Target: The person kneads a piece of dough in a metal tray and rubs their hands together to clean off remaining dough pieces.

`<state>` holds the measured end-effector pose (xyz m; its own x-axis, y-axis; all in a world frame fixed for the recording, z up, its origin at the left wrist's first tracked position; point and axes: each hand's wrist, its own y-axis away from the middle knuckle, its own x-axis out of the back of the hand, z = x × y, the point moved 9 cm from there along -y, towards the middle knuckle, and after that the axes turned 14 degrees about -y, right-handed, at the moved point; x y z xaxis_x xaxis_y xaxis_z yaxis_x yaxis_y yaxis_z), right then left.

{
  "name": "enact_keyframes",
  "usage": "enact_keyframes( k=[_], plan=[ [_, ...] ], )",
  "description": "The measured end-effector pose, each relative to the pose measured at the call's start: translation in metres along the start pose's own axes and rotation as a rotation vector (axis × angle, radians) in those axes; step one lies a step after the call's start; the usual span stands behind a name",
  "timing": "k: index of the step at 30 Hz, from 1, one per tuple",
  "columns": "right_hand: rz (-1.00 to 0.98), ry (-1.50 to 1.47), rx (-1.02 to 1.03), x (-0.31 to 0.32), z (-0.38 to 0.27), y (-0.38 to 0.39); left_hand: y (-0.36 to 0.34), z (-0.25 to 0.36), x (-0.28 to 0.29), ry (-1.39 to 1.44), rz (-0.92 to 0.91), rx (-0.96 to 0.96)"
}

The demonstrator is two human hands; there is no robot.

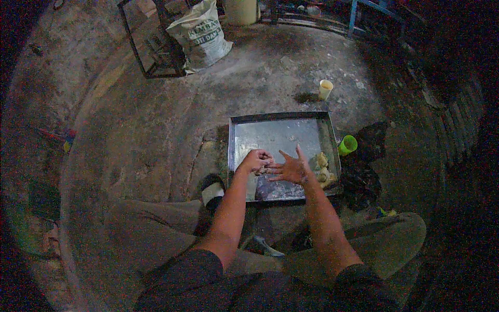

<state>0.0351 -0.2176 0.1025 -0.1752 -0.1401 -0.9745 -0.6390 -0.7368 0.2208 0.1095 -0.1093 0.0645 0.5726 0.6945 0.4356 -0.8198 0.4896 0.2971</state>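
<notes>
The left hand (255, 162) and the right hand (291, 169) are side by side over the big flat metal tray (286, 132), and the pale, lumpy pieces of dough (323, 167) sit in it, just right of the right hand. More to the right, outside the tray, are the round green cup (348, 145) and, nearer the person, the crumpled black plastic bag (361, 188). Ahead of the hands, past the tray, the tall cream cup (325, 90) is a bit right, and the big white sack (204, 41) is far off to the left.
</notes>
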Motion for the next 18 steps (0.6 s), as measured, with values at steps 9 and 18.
enact_keyframes(
  k=[9, 18],
  plan=[
    [0.943, 1.59, 0.356, 0.152, -0.102, 0.001, 0.006, -0.012, 0.034, -0.451, 0.325, -0.057],
    [0.802, 2.327, 0.383, 0.086, -0.037, -0.032, 0.018, -0.013, 0.005, -0.926, 0.446, -0.048]
  ],
)
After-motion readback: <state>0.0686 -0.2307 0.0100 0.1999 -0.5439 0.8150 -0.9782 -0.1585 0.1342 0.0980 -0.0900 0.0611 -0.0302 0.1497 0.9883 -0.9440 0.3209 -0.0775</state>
